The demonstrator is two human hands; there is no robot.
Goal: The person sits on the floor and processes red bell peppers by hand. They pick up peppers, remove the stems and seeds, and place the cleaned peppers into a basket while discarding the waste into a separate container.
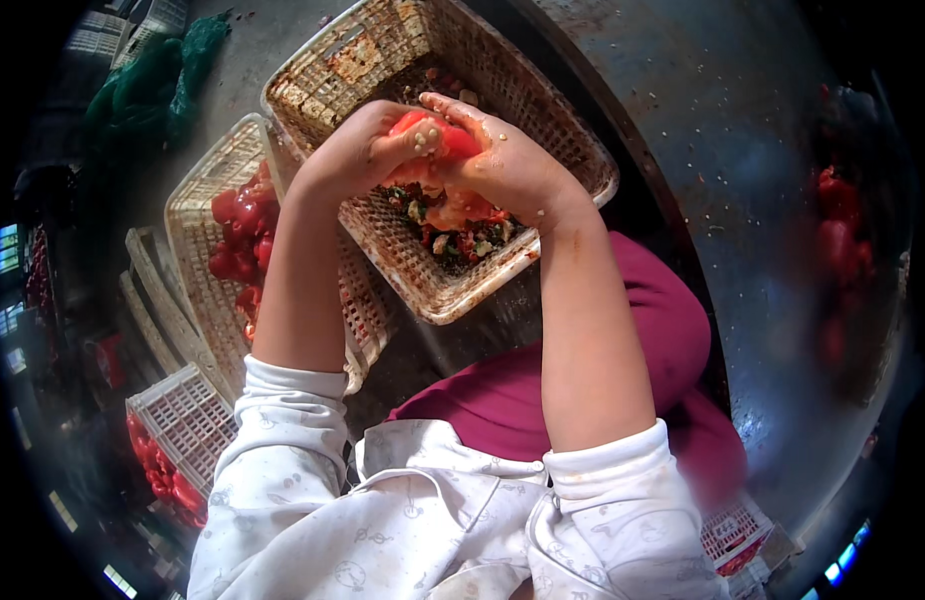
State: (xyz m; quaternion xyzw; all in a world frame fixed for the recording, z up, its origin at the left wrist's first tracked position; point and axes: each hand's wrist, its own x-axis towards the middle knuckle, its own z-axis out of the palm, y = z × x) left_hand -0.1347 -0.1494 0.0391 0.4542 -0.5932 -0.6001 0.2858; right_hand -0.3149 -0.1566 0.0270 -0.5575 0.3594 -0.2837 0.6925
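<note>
My left hand (361, 150) and my right hand (516, 166) come together around a red pepper (456, 139). Fingers of both hands press against its flesh, and pale seeds cling to the left thumb and the back of the right hand. Below them is a stained, off-white plastic mesh crate (471, 301). Pepper cores, seeds and dark scraps (470, 244) lie in its bottom. Beneath the hands hang pale orange-red pieces (455, 208); whether they are joined to the pepper cannot be made out.
Left of my left forearm, a second mesh crate (196, 191) holds glossy red peppers (245, 225). Another white crate (184, 409) with red peppers stands lower left. Green netting (143, 94) lies at upper left. On the right, a grey metal surface (740, 150) bears scattered seeds and blurred red peppers (837, 217).
</note>
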